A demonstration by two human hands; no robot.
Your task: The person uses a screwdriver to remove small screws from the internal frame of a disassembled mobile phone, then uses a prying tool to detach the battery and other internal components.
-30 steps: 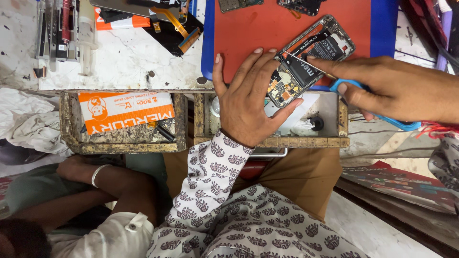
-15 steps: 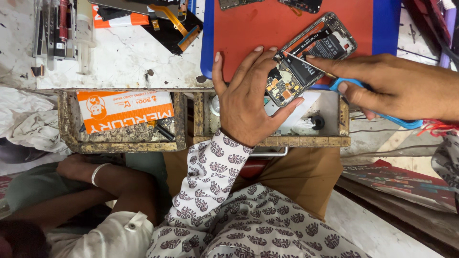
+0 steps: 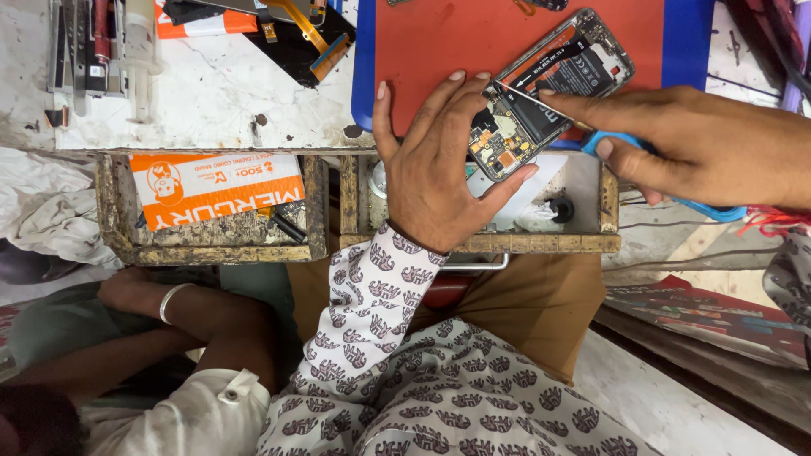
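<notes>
An opened phone [image 3: 553,76] with its back off lies tilted on a red mat [image 3: 448,38], its circuit board and battery exposed. My left hand [image 3: 431,177], in a patterned sleeve, steadies the phone's lower end with fingers spread over the edge. From the right, my right hand [image 3: 701,143] grips a blue-handled tool [image 3: 610,142]. Its thin metal tip [image 3: 525,94] rests over the phone's board, close to my left fingertips.
Two open wooden drawers sit under the bench edge: the left one [image 3: 114,211] holds an orange packet [image 3: 220,186], the right one [image 3: 541,243] small parts. Tools [image 3: 93,42] and flex cables [image 3: 300,34] lie at the top left. Another person's arm [image 3: 169,308] is at the lower left.
Almost nothing differs. Both hands stay on the phone, and the tool tip has shifted only slightly over the board.
</notes>
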